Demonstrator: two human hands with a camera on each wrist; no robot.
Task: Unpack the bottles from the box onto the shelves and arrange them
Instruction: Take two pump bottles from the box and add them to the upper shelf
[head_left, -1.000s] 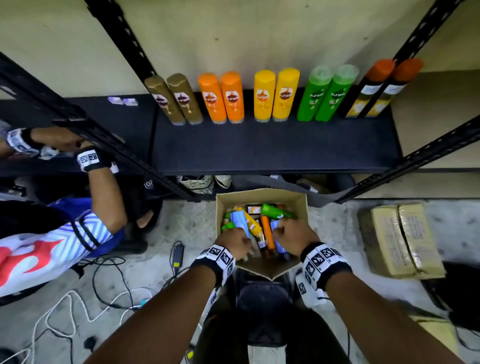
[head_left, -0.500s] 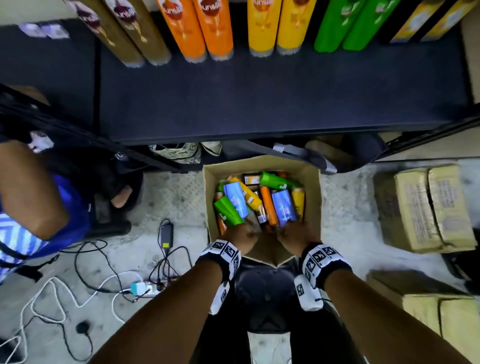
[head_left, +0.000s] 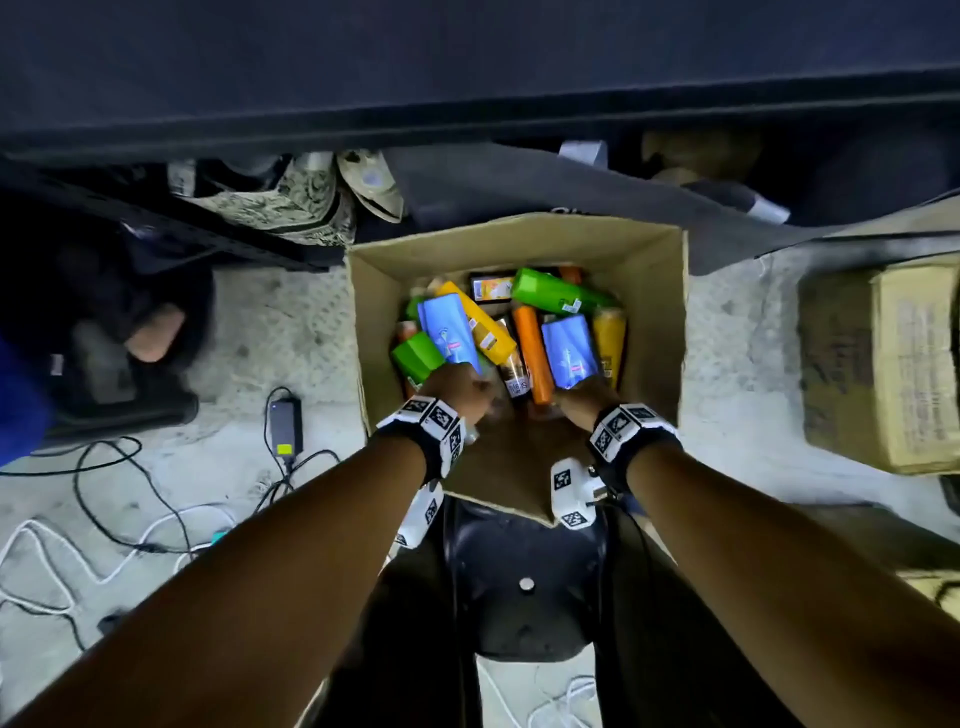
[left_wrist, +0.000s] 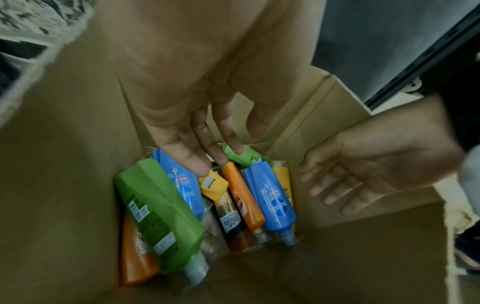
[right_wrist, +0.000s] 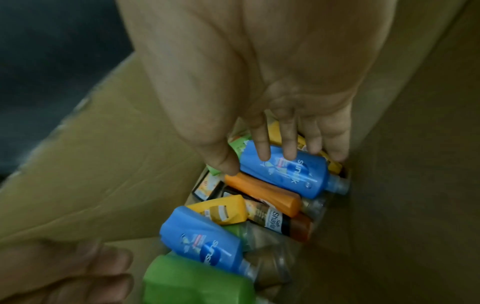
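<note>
An open cardboard box (head_left: 519, 234) on the floor holds several shampoo bottles lying jumbled: blue, green, orange, yellow, and brown. My left hand (head_left: 457, 387) is inside at the near left. Its straight fingers (left_wrist: 202, 164) hover over a blue bottle (left_wrist: 187, 191) and a yellow one (left_wrist: 214, 185), beside a big green bottle (left_wrist: 155, 216). My right hand (head_left: 579, 402) is at the near right. Its fingers (right_wrist: 262, 158) are spread over a second blue bottle (right_wrist: 288, 170), with the thumb next to an orange bottle (right_wrist: 262, 193). Neither hand grips anything. The dark shelf (head_left: 467, 67) runs across the top.
Closed cardboard boxes (head_left: 883, 364) sit on the floor to the right. A power adapter (head_left: 283, 426) and cables lie to the left. Shoes (head_left: 311, 197) are under the shelf, and another person's foot (head_left: 156, 332) is at far left. A black stool (head_left: 524, 571) is below me.
The head view has tipped down and closer to the box, so the bottles standing on the shelf have left the picture. Both hands have sunk lower at the near side of the box.
</note>
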